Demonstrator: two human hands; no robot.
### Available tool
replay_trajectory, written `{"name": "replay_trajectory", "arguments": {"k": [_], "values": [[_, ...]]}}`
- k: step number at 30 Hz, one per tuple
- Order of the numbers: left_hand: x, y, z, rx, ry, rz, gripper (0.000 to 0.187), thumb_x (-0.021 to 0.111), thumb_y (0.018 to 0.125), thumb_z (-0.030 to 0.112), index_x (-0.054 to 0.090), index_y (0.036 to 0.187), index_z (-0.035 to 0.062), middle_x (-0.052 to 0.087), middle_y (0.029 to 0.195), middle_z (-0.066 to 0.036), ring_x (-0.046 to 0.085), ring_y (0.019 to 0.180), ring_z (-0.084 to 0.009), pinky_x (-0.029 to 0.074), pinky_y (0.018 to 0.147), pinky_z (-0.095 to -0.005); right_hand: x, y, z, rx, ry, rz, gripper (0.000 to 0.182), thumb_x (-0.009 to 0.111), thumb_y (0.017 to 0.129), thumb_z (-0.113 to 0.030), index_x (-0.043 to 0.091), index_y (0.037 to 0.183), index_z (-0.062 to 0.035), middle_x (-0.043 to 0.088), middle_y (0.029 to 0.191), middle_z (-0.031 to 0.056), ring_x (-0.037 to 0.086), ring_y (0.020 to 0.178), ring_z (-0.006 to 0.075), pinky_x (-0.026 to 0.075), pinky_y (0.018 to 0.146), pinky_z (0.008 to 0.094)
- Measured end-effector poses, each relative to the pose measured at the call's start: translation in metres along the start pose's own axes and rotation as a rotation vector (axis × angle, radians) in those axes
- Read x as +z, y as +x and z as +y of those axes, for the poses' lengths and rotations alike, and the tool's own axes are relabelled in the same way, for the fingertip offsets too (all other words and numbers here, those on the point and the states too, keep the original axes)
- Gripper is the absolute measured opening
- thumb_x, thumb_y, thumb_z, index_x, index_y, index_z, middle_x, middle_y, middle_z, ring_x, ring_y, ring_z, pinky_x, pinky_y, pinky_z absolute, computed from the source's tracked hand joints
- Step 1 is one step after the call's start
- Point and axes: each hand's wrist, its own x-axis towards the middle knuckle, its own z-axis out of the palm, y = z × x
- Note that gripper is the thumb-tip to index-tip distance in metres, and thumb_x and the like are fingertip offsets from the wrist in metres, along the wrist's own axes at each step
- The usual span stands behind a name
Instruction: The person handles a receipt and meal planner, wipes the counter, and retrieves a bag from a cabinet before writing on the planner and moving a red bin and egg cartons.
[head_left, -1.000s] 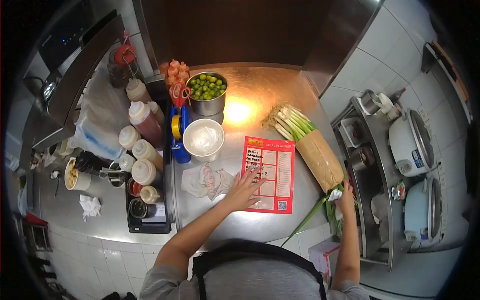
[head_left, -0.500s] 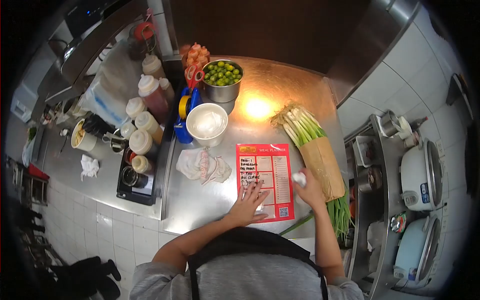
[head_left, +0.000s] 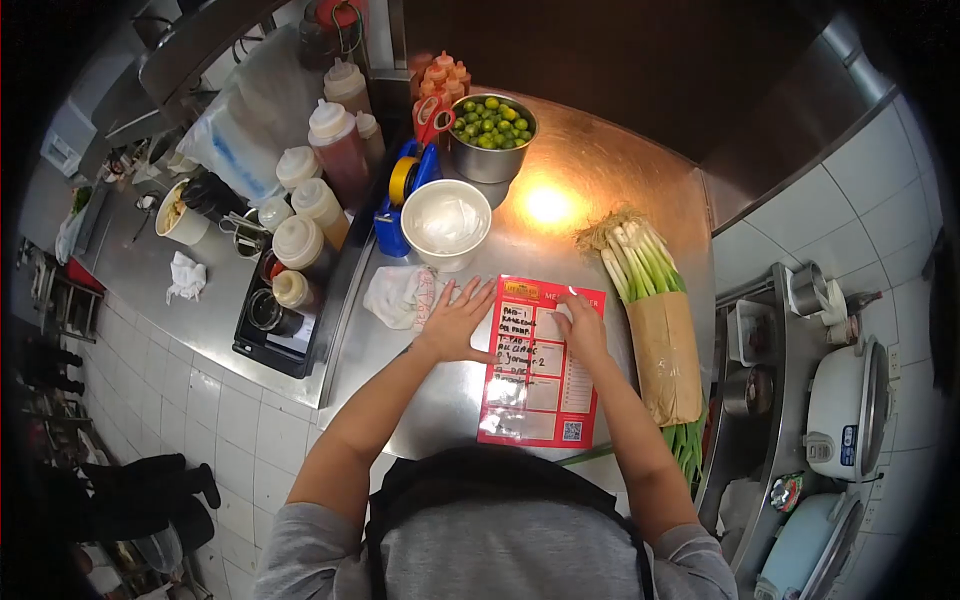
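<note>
A red meal planner sheet (head_left: 545,425) with black handwriting lies on the steel counter in front of me. My left hand (head_left: 455,322) is spread at the sheet's left edge, thumb toward the writing and fingers beside a white cloth bag (head_left: 392,296). Over the sheet's upper right part is my right hand (head_left: 577,325), fingers bent and pressed together; what they hold, if anything, is hidden. Spring onions wrapped in brown paper (head_left: 665,360) lie to the right of the sheet. Behind the cloth bag stands a white bowl (head_left: 446,250).
A steel pot of green limes (head_left: 490,165), a blue tape dispenser (head_left: 390,230) and red-handled scissors (head_left: 432,118) stand at the back. Sauce bottles (head_left: 318,205) fill a black tray (head_left: 275,352) on the left. Rice cookers (head_left: 838,405) are on the right.
My left hand has moved up and left, from the sheet's lower part to its left edge. My right hand has moved up and left over the sheet; the white wad in it no longer shows. The view has shifted.
</note>
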Motion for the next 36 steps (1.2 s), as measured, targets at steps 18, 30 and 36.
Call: {"name": "replay_trajectory", "arguments": {"k": [18,30,36], "values": [[0.003,0.003,-0.004,0.002,-0.07,-0.001,0.12,0.066,0.053,0.07,0.02,0.142,0.004,0.017,0.15,-0.01,0.015,0.138,-0.0297,0.009,0.109,-0.0536,0.017,0.042,-0.021,-0.227,0.155,-0.264,0.011,0.063,0.068,0.002,0.066,0.078,-0.0005,0.063,0.087,0.0136,0.061,0.083,0.032,0.049,0.075,0.0387],[0.003,0.002,-0.003,-0.005,-0.071,0.006,0.12,0.067,0.052,0.07,0.021,0.142,0.0044,0.017,0.15,-0.009,0.016,0.138,-0.0288,0.009,0.109,-0.0531,0.016,0.048,-0.033,-0.273,0.094,-0.394,0.012,0.062,0.068,0.001,0.067,0.079,-0.0012,0.064,0.087,0.0152,0.062,0.082,0.0318,0.049,0.075,0.0395],[0.002,0.003,-0.004,-0.008,-0.065,0.009,0.119,0.067,0.053,0.07,0.021,0.142,0.0044,0.017,0.15,-0.009,0.016,0.138,-0.0289,0.009,0.109,-0.0533,0.018,0.046,-0.035,-0.345,0.027,-0.356,0.012,0.063,0.065,0.004,0.066,0.076,-0.0003,0.063,0.081,0.0149,0.062,0.08,0.032,0.049,0.072,0.0386]]}}
